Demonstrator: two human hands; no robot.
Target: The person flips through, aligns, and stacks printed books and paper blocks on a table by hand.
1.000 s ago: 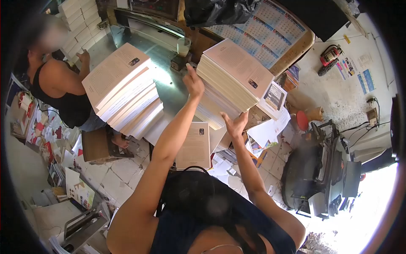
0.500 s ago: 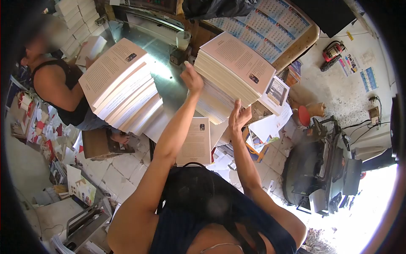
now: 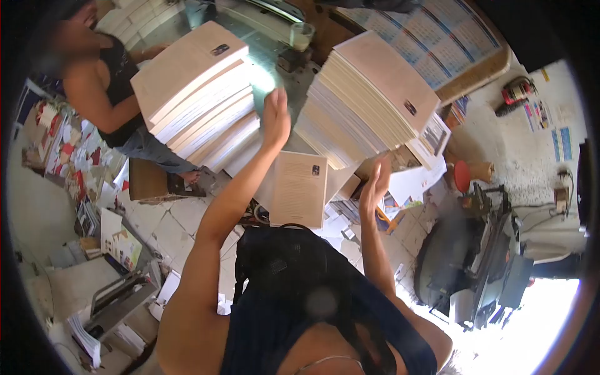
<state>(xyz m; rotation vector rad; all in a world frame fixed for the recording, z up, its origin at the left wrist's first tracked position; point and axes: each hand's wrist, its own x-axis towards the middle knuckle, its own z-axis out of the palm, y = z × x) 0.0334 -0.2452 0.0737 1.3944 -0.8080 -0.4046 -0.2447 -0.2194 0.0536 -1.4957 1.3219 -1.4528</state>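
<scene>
A tall stack of printed sheets stands on the right of the table, its layers fanned. My left hand is raised between this stack and another tall stack on the left; its fingers are extended and it holds nothing. Below the right stack's near corner, my right hand is held edge-up with straight fingers, apart from the paper as far as I can see. A lower printed pile lies between my forearms, close to my body.
At the left a person stands by the table. Behind the stacks are a cup and a calendar sheet. A dark machine stands at the right. Paper scraps cover the left floor.
The view has shifted, and the stacks appear higher. My hands have come away from the right stack, both with fingers straight. The person at the left has turned and no longer shows the raised papers.
</scene>
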